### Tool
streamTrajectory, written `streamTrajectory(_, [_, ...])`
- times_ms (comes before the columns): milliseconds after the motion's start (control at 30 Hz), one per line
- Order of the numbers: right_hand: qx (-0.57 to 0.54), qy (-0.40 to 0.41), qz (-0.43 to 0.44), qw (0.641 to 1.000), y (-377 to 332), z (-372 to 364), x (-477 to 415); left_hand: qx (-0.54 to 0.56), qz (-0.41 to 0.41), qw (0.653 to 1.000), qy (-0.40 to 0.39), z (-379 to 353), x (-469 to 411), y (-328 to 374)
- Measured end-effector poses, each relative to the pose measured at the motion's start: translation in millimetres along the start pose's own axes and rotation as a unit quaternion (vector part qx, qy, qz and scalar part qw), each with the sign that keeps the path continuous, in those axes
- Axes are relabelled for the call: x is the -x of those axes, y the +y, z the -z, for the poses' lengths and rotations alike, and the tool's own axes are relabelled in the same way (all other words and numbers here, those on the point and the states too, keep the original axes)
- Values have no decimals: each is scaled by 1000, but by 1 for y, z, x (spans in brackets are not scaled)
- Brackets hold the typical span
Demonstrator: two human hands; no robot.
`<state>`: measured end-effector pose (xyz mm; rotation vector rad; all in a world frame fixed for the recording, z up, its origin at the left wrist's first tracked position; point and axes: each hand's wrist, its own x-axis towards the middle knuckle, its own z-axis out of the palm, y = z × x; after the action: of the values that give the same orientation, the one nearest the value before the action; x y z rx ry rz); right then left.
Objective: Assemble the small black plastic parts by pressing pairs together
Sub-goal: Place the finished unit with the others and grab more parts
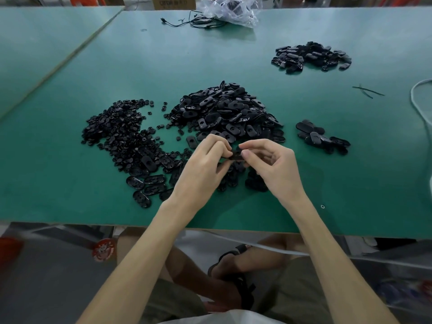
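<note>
Black part (pixel 235 156), between left grip (pixel 205 163), right grip (pixel 272 166)

black oval part (pixel 235 156), pinched above heaped parts (pixel 224 113)

Both bare forearms rise from the bottom edge, the left from 7 o'clock and the right from 5 o'clock, and converge near the centre of the view. The left hand (pixel 203 167) lies back-up, its fingers curled toward 2 o'clock and its fingertips pinching a small black part (pixel 235 156). The right hand (pixel 273 167) mirrors it, with thumb and forefinger curled toward 10 o'clock onto the same part and the remaining fingers loosely bent. The two sets of fingertips nearly touch.
</note>
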<state>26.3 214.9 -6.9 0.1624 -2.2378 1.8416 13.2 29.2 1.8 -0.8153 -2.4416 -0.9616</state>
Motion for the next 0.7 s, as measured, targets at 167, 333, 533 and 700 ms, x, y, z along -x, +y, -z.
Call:
streamTrajectory(167, [5,20,-9,1000,3,0,-1,-1,58,998,-7,11,-3,-8])
streamTrajectory(333, [5,39,-15,999,4,2,-2,-76,206,975,15,34,-18,-35])
streamTrajectory(533, [9,46,-26,999,4,2,-2,-327,323,883,-90,59,-31,-74])
streamTrajectory(700, [7,42,-29,999,4,2,-2,-330,341,872,-121,52,-28,-83])
